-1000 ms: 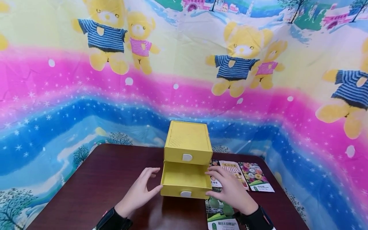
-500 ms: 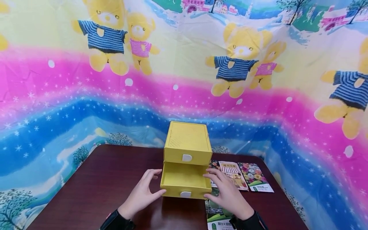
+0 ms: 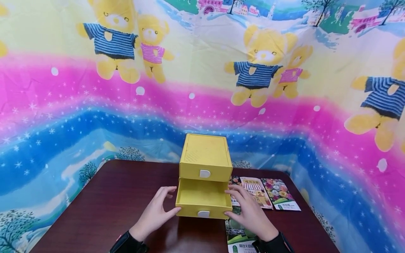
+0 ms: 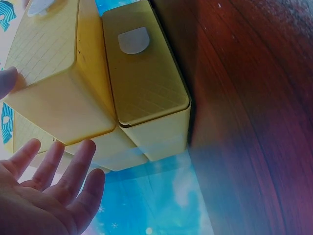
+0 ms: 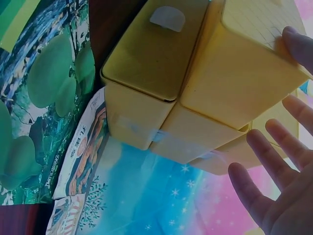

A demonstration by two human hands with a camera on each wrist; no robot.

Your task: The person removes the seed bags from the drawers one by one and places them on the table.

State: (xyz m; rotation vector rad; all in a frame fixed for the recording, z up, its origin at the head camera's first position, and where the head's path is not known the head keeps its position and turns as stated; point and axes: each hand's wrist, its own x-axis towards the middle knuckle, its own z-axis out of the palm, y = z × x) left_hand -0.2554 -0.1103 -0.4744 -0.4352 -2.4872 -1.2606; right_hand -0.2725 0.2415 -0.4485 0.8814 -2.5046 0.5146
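A yellow drawer cabinet [image 3: 207, 149] stands on the table, its middle drawer [image 3: 204, 196] pulled out with nothing inside. White tabs mark the drawer fronts. My left hand [image 3: 155, 212] is at the drawer's left front corner, thumb on the front face, the other fingers loosely extended along the side. At the opposite corner my right hand [image 3: 251, 214] mirrors it, thumb against the front and fingers spread by the right side. Below the pulled-out drawer, the bottom drawer [image 4: 151, 78] sits closed in the left wrist view. The top drawer [image 3: 191, 170] is closed too.
Printed packets lie on the dark wooden table [image 3: 126, 189] to the right: a flower one [image 3: 280, 193], a striped-awning one [image 3: 256, 191], and a green one [image 3: 237, 233] partly under my right hand. Another is half hidden by the cabinet. A bear-patterned cloth [image 3: 193, 116] hangs behind.
My left thumb has moved right, from the drawer's edge onto its front. The right hand has shifted slightly left against the drawer's corner. The drawer stays pulled out as before.
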